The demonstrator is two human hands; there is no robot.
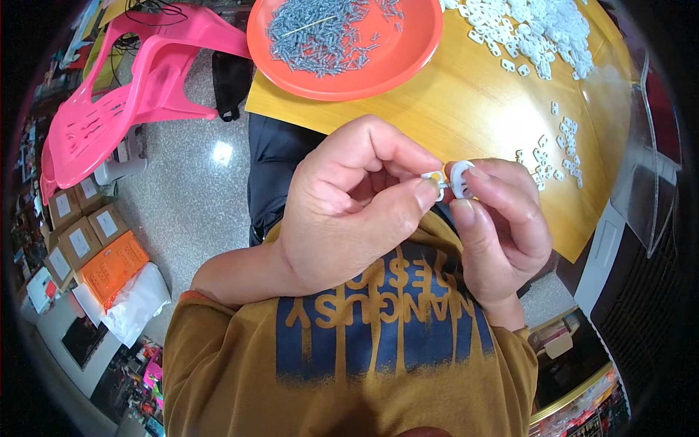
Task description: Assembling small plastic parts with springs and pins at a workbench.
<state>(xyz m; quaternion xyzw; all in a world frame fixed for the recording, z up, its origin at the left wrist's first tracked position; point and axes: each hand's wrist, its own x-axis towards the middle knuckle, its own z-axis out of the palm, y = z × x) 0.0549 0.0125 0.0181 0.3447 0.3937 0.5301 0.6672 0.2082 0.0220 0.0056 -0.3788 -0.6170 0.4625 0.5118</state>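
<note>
- White disc [458,178], held up in front of the shirt [240,364], near the table's closest edge. Right hand [506,226] has it: thumb and forefinger pinching the rim, other fingers curled.
- Left hand [357,197] pinches a small white tab [435,177] between thumb and forefinger; remaining fingers fold toward the palm.
- Disc and tab just beside each other, a thin bit [446,185] between, perhaps a screw. Cannot tell how firmly it sits in either.
- Main risk, my judgement: slipping. Fingertips cover little of each part; a sideways push could roll the disc loose.
- Pressing the parts together out of line could tilt the thin bit or make it bind.
- Anything dropped here could miss the table [466,95] and land on the floor [196,218].
- Orange plate [328,91] of loose screws [317,44] ahead; a careless reach knocking its rim could scatter them.
</note>
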